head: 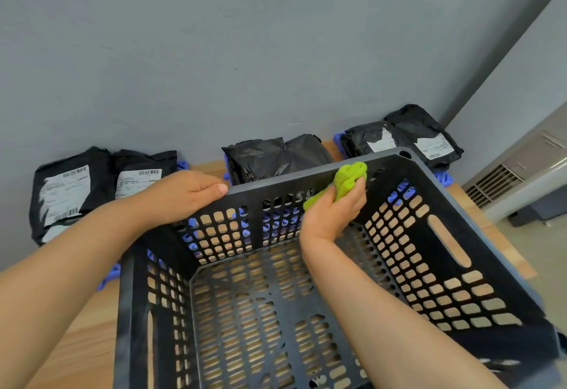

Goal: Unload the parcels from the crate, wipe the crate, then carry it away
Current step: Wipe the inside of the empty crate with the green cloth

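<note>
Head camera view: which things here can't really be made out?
Crate: near side cut off by the head view's bottom edge.
Parcel labels: print too small and blurred to read.
Blue pieces: mostly covered by parcels and crate; what they are is unclear.
Green cloth: bunched in the right hand's grip, so its full extent is hidden.

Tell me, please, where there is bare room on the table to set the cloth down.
Bare wood lies on the table left of the crate, in front of the left parcels, and in a strip along the crate's right side. The crate's floor is bare too. Against the wall it is crowded with parcels.
</note>
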